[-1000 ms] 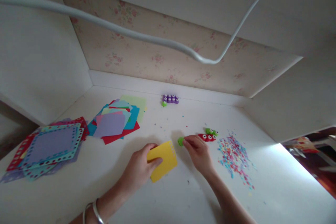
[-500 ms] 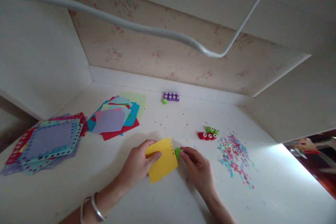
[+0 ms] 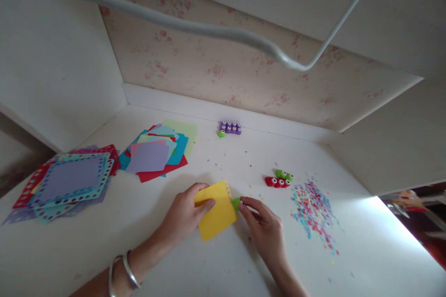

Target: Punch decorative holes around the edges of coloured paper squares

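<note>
Between the thumb and fingers of my left hand [image 3: 190,211] is a yellow paper sheet [image 3: 218,216], tilted above the white table. A row of small punched holes runs along the upper part of its right edge. My right hand [image 3: 263,227] pinches a small green punch [image 3: 237,203], which sits at that edge just below the holes. Red punches [image 3: 278,182] and green punches [image 3: 285,175] rest beyond my right hand. Farther back stand several purple punches [image 3: 230,127] with one green punch [image 3: 221,134] beside them.
Sheets with punched borders [image 3: 75,181] are piled at the far left. Another pile of coloured paper [image 3: 149,157] lies nearer the middle. Tiny paper bits [image 3: 315,209] are heaped on the right. A white cable [image 3: 209,30] crosses the upper view.
The camera view has shifted slightly, moving the background a little to the right. Both hands keep their holds, with the green punch still at the yellow sheet's edge.
</note>
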Motion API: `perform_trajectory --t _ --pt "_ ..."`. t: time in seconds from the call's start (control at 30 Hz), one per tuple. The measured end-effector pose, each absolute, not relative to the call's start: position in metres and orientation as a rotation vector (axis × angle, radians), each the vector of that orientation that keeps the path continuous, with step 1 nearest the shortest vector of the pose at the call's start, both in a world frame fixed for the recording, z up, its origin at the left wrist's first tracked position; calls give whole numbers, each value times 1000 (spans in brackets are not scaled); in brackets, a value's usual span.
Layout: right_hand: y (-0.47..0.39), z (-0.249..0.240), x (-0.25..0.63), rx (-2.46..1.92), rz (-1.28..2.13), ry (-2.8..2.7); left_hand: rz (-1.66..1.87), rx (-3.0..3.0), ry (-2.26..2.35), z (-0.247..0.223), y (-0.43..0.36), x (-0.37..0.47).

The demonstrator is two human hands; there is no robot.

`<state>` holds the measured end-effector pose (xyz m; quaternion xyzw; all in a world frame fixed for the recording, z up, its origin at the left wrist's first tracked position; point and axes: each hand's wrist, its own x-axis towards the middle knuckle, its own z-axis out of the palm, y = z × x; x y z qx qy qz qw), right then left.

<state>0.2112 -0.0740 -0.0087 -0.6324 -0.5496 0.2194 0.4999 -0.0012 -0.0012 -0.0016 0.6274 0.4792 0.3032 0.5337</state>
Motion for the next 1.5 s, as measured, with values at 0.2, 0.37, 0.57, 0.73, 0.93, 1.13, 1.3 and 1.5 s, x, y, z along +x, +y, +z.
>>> perform_trajectory --t 0.2,0.37,0.57,0.73,0.93,1.13,1.3,1.5 --pt "-77 -11 210 -1545 486 -1417 720 1582 1177 -1 -3 -1" --pt "-78 -15 211 -1541 387 -1568 717 1714 1212 0 -5 1" --pt "-76 -12 210 -1494 167 -1783 748 1894 1217 -7 -13 4" --pt "-79 -5 211 -1327 46 -1937 898 2175 1169 -6 -20 3" --pt "-81 -11 216 -1311 21 -1969 802 2482 1072 8 -26 -3" --pt "-79 -15 219 -1300 25 -2004 573 2447 1042 2 -33 0" --pt "-81 -16 221 -1308 65 -2021 529 2416 1059 1 -32 2" --pt "-78 -10 219 -1299 128 -2019 571 2380 1045 0 -32 3"
